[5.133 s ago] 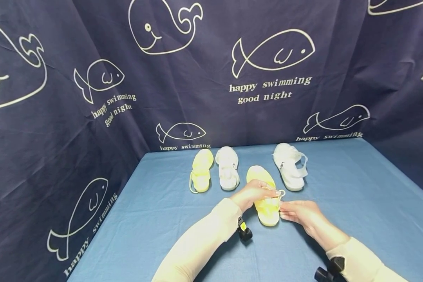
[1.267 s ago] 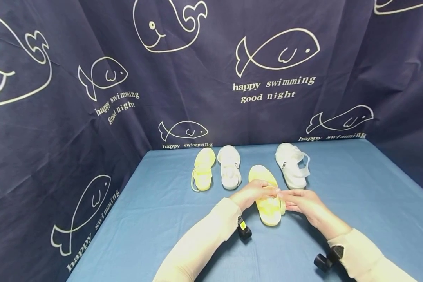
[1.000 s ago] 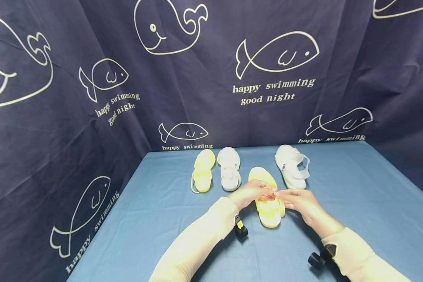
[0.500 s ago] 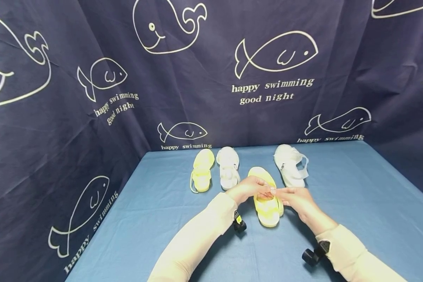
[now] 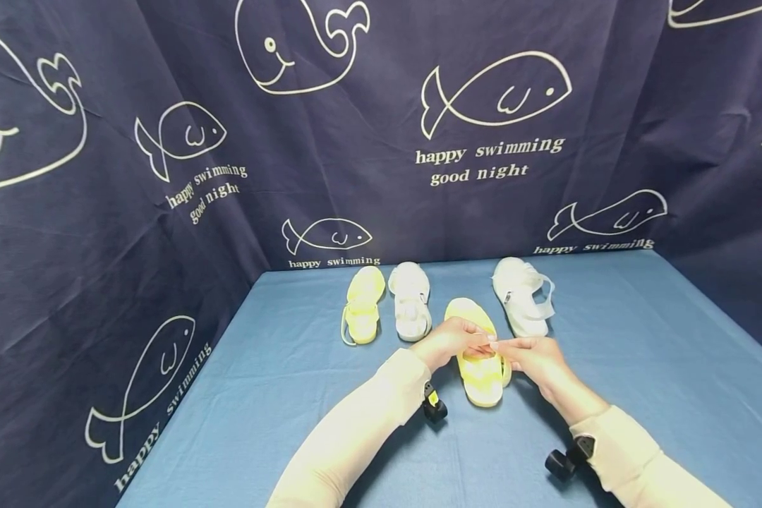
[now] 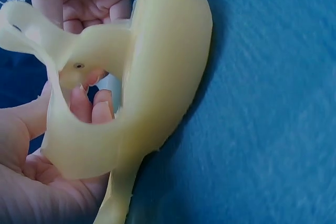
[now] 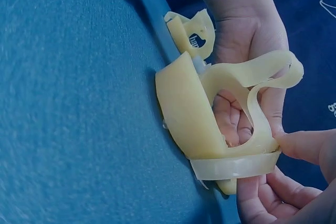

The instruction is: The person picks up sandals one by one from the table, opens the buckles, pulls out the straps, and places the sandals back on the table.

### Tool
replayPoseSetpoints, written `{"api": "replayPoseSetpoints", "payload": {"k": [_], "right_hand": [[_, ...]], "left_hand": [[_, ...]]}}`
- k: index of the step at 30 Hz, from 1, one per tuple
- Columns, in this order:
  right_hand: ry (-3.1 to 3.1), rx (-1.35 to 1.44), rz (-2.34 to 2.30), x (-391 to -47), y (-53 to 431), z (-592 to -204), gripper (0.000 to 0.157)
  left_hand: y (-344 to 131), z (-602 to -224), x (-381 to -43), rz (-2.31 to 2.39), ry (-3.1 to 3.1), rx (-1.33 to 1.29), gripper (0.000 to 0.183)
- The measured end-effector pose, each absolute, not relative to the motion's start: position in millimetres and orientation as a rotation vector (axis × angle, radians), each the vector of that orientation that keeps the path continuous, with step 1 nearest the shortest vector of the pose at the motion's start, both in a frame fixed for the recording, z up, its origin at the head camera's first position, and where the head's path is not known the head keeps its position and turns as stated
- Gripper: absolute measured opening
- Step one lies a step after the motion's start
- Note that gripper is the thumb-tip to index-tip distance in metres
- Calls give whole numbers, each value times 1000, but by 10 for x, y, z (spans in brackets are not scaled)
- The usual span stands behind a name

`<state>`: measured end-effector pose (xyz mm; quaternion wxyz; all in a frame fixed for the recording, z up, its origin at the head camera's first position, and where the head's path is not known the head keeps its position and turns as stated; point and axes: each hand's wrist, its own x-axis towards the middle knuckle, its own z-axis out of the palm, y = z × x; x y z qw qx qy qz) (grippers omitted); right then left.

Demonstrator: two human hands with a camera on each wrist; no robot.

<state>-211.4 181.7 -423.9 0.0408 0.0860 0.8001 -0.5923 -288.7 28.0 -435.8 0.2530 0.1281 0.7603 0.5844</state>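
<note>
Here, the yellow sandal (image 5: 482, 388) lies between left fingers (image 6: 80, 106), gripping through its opening, and right fingers (image 7: 289, 188), pinching its strap (image 7: 236, 167).

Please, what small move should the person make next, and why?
I would perhaps press the strap against the side of the yellow sandal: the right hand pinches it there, and the left hand, its fingers visible through the sandal, could support from behind. Whether it is fastened, I cannot tell.
</note>
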Motion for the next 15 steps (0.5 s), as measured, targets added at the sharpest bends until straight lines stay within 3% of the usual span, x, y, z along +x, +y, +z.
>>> {"api": "replayPoseSetpoints", "payload": {"k": [15], "right_hand": [[2416,282,-1861,-2072,1853,-4287,43]], "left_hand": [[296,-4406,-2934,1735,2017,221,23]]}}
